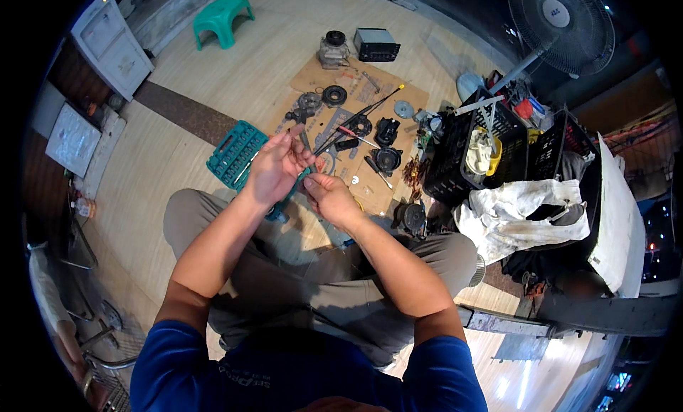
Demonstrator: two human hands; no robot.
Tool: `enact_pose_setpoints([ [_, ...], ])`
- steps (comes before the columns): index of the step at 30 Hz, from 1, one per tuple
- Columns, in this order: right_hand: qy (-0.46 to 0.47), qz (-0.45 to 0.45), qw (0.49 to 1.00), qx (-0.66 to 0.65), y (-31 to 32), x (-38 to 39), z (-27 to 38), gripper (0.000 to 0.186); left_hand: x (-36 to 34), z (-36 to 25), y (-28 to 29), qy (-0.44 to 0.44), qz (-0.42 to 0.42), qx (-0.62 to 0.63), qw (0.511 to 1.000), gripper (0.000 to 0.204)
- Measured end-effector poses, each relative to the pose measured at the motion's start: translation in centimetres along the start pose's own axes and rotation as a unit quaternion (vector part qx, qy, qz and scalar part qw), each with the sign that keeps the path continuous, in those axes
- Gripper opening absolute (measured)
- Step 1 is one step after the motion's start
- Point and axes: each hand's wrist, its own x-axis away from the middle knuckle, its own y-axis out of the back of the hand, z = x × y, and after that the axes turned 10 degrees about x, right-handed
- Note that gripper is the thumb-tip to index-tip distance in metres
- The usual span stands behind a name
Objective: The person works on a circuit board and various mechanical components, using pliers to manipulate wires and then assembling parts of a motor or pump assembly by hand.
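Right hand (331, 196) pinching thin grey piece (304, 137), likely steadying; left hand (281, 158) alongside, can't tell grip. Cardboard (415, 93) under black parts (388, 159), presumably protecting floor (267, 49).

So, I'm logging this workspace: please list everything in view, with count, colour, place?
slim piece: 1, greyish, centre
cardboard: 1, brown, ahead
loose parts: many, mostly dark, on cardboard
socket case: 1, teal, left of cardboard
boxy unit: 1, black-fronted, far side
stool: 1, green, upper left
cabinet: 1, white, far left
fan: 1, dark, upper right
crates: at least 2, black, right
cloth: 1, white, by crates
left hand: 1, bare, centre
right hand: 1, bare, centre
shirt: 1, blue, bottom
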Motion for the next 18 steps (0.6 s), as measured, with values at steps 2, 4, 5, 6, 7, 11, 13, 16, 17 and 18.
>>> enact_pose_setpoints([
  [2, -0.016, 0.031, 0.999, 0.012, 0.9, 0.1, 0.2, 0.019, 0.2, -0.6, -0.4, 0.047, -0.013, 0.020, 0.999, 0.030],
  [4, -0.029, 0.064, 0.995, 0.067, 2.8, -0.2, 0.8, 0.019, 0.1, -1.8, -0.7, 0.082, 0.003, 0.021, 0.996, 0.029],
  [5, -0.051, 0.100, 0.986, 0.121, 3.8, -0.2, 1.2, 0.020, 0.2, -2.4, -0.8, 0.116, 0.032, 0.023, 0.992, 0.027],
  [6, -0.031, 0.112, 0.987, 0.109, 4.6, -0.2, 1.5, 0.020, 0.3, -2.9, -0.8, 0.117, 0.029, 0.025, 0.992, 0.027],
  [7, -0.043, 0.099, 0.987, 0.120, 5.2, -0.2, 1.8, 0.021, 0.5, -3.4, -0.8, 0.178, 0.051, -0.032, 0.982, 0.026],
  [11, -0.066, 0.059, 0.988, 0.126, 6.1, 0.0, 2.6, 0.024, 1.1, -2.7, -0.2, 0.293, 0.061, -0.296, 0.907, 0.020],
  [13, -0.066, 0.033, 0.992, 0.099, 5.8, 0.1, 2.9, 0.024, 1.2, -1.7, 0.3, 0.304, 0.076, -0.482, 0.818, 0.021],
  [16, -0.072, 0.002, 0.995, 0.062, 5.3, 0.2, 3.5, 0.022, 1.0, -0.5, 0.8, 0.223, 0.091, -0.638, 0.731, 0.020],
  [17, -0.069, 0.007, 0.996, 0.060, 5.2, 0.3, 3.7, 0.022, 1.0, -0.1, 1.0, 0.214, 0.060, -0.640, 0.735, 0.019],
  [18, -0.080, 0.012, 0.996, 0.043, 5.0, 0.4, 3.9, 0.021, 0.9, 0.3, 1.1, 0.207, 0.068, -0.649, 0.729, 0.019],
])
